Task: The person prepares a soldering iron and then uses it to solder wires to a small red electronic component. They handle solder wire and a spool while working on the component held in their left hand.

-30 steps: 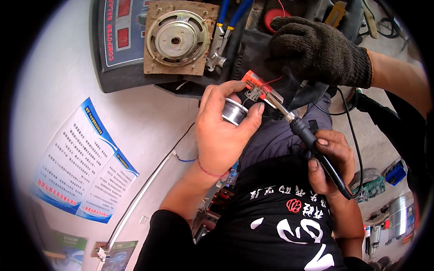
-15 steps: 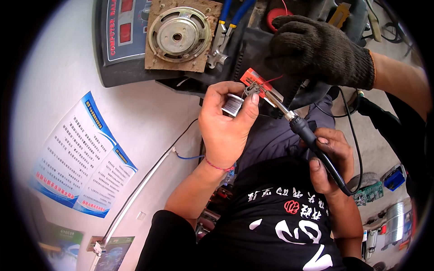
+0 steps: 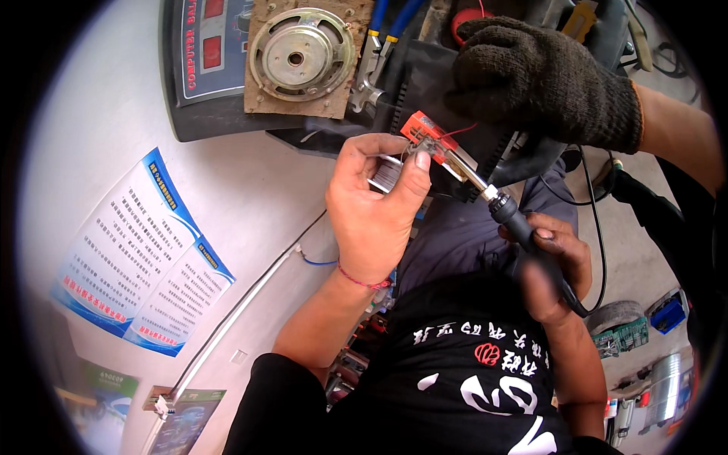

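My left hand [image 3: 375, 201] pinches thumb and forefinger at a small grey metal part [image 3: 425, 146], with a spool of solder wire [image 3: 387, 176] tucked inside the curled fingers. A thin red wire [image 3: 460, 131] runs from the small part. My right hand [image 3: 553, 254] grips the black handle of a soldering iron [image 3: 516, 220]. Its tip reaches the small part, just beyond my left thumb. An orange-red box [image 3: 419, 125] lies right behind that part. Close above is a co-worker's hand in a dark knitted glove [image 3: 542, 87]; what its fingers hold, if anything, is hidden.
A round speaker [image 3: 297, 57] on a rough board rests on the dark machine top [image 3: 216, 121]. Blue-handled pliers [image 3: 371, 68] lie beside it. The iron's black cord [image 3: 604, 250] loops at the right. A red round object [image 3: 464, 23] sits behind the glove.
My left hand has shifted slightly left. The soldering iron stays at the small part in nearly the same pose. The gloved hand has moved a little to the right.
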Motion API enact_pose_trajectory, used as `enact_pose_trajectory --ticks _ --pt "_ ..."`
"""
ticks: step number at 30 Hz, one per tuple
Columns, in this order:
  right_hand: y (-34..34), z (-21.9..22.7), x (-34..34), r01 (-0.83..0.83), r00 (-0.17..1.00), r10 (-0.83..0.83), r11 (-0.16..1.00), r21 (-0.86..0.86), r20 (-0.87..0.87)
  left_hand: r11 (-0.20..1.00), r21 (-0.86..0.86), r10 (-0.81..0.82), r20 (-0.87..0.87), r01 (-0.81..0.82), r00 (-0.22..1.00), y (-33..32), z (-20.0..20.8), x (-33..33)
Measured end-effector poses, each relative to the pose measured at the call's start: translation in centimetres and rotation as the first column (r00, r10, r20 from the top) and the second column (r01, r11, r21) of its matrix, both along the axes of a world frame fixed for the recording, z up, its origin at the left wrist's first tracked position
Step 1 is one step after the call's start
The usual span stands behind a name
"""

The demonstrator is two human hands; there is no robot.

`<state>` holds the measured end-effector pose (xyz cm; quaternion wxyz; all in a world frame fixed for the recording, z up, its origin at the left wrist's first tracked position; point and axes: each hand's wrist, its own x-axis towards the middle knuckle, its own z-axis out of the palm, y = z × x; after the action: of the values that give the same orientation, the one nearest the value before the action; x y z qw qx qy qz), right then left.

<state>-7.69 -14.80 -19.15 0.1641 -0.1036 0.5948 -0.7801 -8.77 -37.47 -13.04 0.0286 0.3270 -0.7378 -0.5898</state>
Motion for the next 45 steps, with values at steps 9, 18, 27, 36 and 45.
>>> enact_pose_trajectory --ticks 9,18,27,36,45 --pt "-0.3 -0.8 1.3 0.006 0.994 0.011 0.989 -0.145 0.111 0.999 -0.032 -0.003 0.0 0.003 1.0 0.1 -0.4 0.3" --pt "0.4 -0.2 1.5 0.012 0.997 0.001 0.987 -0.162 0.081 0.996 -0.094 -0.007 -0.025 0.005 1.0 0.2 -0.4 0.5" --pt "-0.4 -0.7 1.6 0.035 0.992 -0.011 0.981 -0.193 0.127 0.996 -0.085 -0.015 -0.014 0.014 1.0 0.1 -0.5 0.7" --pt "-1.2 -0.6 2.0 0.133 0.949 -0.048 0.957 -0.259 0.311 0.989 -0.125 -0.084 0.002 0.083 0.996 0.1 -0.1 0.6" --pt "-1.5 -0.3 2.1 0.191 0.882 -0.039 0.94 -0.283 0.469 0.97 -0.208 -0.12 0.03 0.123 0.992 0.1 0.1 0.7"
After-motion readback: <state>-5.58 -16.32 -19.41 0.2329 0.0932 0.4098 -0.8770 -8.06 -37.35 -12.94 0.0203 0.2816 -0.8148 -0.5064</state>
